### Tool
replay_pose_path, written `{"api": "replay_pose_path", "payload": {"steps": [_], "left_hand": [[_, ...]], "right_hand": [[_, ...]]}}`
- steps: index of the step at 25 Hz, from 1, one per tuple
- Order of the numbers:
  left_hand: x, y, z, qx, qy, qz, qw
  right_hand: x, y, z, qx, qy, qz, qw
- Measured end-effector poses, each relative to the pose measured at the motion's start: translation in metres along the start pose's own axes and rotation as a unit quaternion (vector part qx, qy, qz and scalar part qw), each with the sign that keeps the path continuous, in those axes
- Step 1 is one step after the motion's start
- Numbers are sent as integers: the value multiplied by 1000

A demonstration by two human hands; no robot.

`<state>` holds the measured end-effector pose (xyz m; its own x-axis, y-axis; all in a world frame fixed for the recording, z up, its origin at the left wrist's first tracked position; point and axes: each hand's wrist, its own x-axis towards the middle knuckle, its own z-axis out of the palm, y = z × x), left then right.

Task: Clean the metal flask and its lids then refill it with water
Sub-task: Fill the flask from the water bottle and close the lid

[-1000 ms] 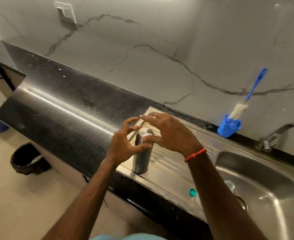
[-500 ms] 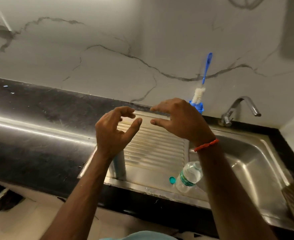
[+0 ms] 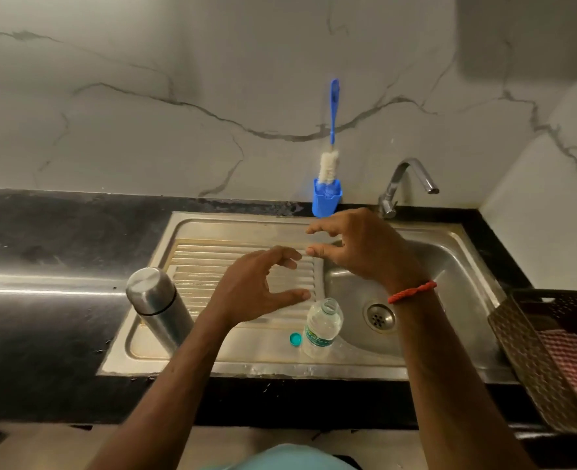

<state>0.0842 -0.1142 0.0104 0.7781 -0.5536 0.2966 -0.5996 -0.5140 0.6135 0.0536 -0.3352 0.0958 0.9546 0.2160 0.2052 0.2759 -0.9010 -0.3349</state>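
The metal flask (image 3: 156,305) stands upright with its lid on at the left end of the steel drainboard (image 3: 212,259). My left hand (image 3: 256,286) hovers over the drainboard, to the right of the flask, fingers loosely curved and holding nothing. My right hand (image 3: 358,247) hangs above the edge of the sink basin (image 3: 449,266), fingers spread and empty, a red thread round its wrist. An uncapped clear plastic water bottle (image 3: 322,329) stands at the drainboard's front, its teal cap (image 3: 295,339) lying beside it.
A blue bottle brush (image 3: 329,164) stands in a blue holder (image 3: 326,198) against the marble wall. The tap (image 3: 405,184) rises behind the basin, above the drain (image 3: 378,317). A dark basket (image 3: 551,354) with a red checked cloth sits at the right. Black counter (image 3: 42,239) stretches left.
Both hands let go of the flask and moved right, away from it. The view swung right, bringing the whole sink, plastic bottle and basket into sight.
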Motion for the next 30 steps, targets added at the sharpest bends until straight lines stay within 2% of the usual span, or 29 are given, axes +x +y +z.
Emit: {"api": "replay_pose_path", "payload": {"steps": [4, 8, 10, 14, 18, 21, 26, 30], "left_hand": [[4, 3, 32, -37, -158, -41, 986], [7, 5, 61, -63, -231, -59, 969], [9, 5, 67, -61, -219, -57, 972], [20, 4, 49, -61, -153, -69, 984], [27, -2, 19, -45, -67, -82, 993], [24, -10, 12, -23, -28, -101, 994], [13, -13, 10, -24, -16, -117, 993], [6, -13, 10, -33, -21, -129, 991]], "right_hand": [[-9, 24, 7, 35, -28, 35, 998], [-15, 42, 12, 55, -69, 56, 995], [-16, 53, 20, 71, -71, 63, 993], [-22, 72, 64, 187, -73, 124, 972], [-28, 66, 126, 141, -200, 116, 963], [-28, 52, 156, 147, -276, 92, 946], [-35, 45, 186, 42, -331, 34, 942], [-45, 46, 198, 46, -310, 53, 948]]}}
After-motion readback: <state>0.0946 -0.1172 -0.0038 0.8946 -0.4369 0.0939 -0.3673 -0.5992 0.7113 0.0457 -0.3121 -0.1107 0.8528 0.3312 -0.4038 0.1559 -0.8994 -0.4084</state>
